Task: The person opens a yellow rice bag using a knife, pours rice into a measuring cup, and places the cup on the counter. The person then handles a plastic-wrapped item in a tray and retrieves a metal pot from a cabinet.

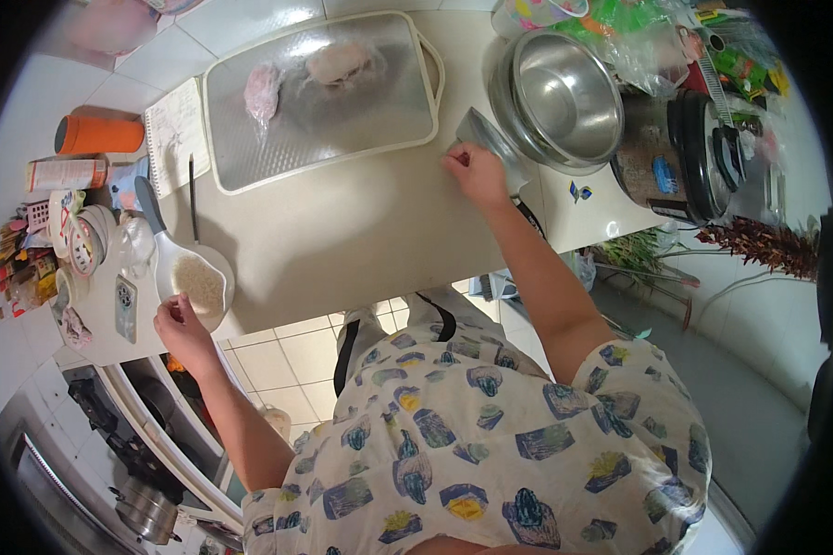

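My left hand [186, 340], thumb and fingers drawn together, is at the near rim of a white plastic strainer or scoop [217, 258] with a grey handle. White rice [198, 283] lies in it, and a white bowl [229, 288] shows beneath. Whether those fingertips grip the rim or a few grains cannot be told. Over on the right, my right hand [479, 173] has its fingers curled in, with no object visible in it. It partly covers a cleaver [493, 135] on the counter, whose black handle [527, 218] points towards me.
A rimmed metal tray [333, 139] at the back holds two plastic-wrapped pieces of meat [262, 94]. Steel bowls [562, 97] and a cooker [673, 156] stand right. Near the left are a notebook [173, 139], a pencil [193, 198], a phone [125, 309] and an orange cup [101, 134].
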{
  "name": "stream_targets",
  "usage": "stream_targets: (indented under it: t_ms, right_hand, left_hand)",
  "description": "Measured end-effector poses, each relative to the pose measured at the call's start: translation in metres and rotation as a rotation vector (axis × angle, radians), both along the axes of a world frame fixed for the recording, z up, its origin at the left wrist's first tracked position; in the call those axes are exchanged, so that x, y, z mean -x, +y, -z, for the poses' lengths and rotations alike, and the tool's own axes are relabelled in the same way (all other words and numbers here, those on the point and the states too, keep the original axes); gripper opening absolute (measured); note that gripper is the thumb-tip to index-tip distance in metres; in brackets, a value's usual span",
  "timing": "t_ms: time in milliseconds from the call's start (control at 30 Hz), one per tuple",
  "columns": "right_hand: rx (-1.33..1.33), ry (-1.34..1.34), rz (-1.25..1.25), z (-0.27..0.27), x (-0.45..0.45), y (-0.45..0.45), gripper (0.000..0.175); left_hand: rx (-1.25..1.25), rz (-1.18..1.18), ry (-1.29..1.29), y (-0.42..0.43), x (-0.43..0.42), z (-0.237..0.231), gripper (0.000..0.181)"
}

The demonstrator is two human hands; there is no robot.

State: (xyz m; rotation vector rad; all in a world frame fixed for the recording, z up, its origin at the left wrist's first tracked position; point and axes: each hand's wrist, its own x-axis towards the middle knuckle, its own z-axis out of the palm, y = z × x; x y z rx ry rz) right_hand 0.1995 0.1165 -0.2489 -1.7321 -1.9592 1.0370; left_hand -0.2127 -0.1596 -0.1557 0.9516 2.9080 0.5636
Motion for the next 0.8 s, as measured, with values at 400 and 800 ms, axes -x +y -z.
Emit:
stream_targets:
  t_ms: [400, 800]
  right_hand:
    - [0.236, 0.599, 0.116, 0.033, -0.003, -0.004, 0.012]
    - [-0.357, -0.261, -0.225, 0.043, 0.025, -0.006, 0.025]
  left_hand:
    - [-0.065, 0.103, -0.017, -0.008, 0.007, 0.012, 0.021]
    - [-0.159, 0.622, -0.157, 0.155, -0.11, 0.073, 0.015]
